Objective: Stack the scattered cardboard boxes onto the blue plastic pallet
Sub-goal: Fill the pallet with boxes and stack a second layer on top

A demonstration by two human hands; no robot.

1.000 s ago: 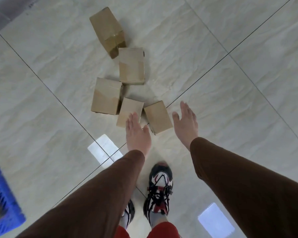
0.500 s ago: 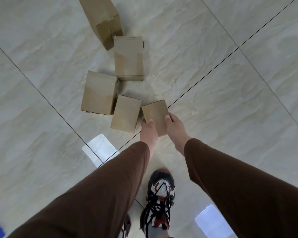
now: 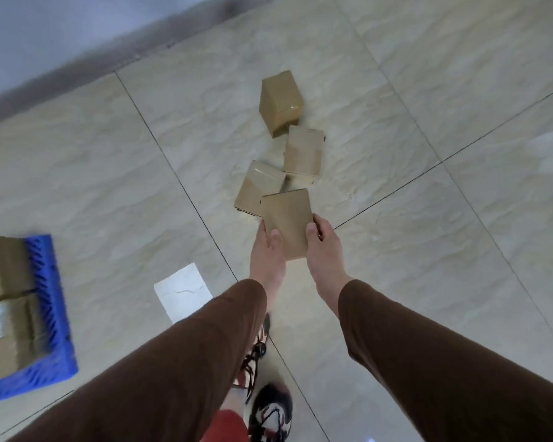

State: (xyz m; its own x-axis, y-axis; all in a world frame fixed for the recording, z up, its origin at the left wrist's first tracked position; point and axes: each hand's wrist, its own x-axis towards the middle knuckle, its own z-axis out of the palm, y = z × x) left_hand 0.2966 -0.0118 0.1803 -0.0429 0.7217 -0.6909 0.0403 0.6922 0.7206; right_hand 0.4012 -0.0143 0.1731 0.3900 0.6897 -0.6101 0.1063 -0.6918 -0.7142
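Floor tiles point(image 3: 109, 173) carry the blue pallet point(image 3: 50, 317) at far left, already loaded, and three loose boxes point(image 3: 302, 151) ahead. Left hand point(image 3: 266, 253) and right hand point(image 3: 323, 247) clamp opposite sides of one raised box point(image 3: 287, 223), steadying it for carrying.

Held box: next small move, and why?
Probably swing it left toward the blue pallet. Both hands, left hand and right hand, clamp the held box by its sides, above the boxes on the floor; the pallet's stacked boxes sit at left.
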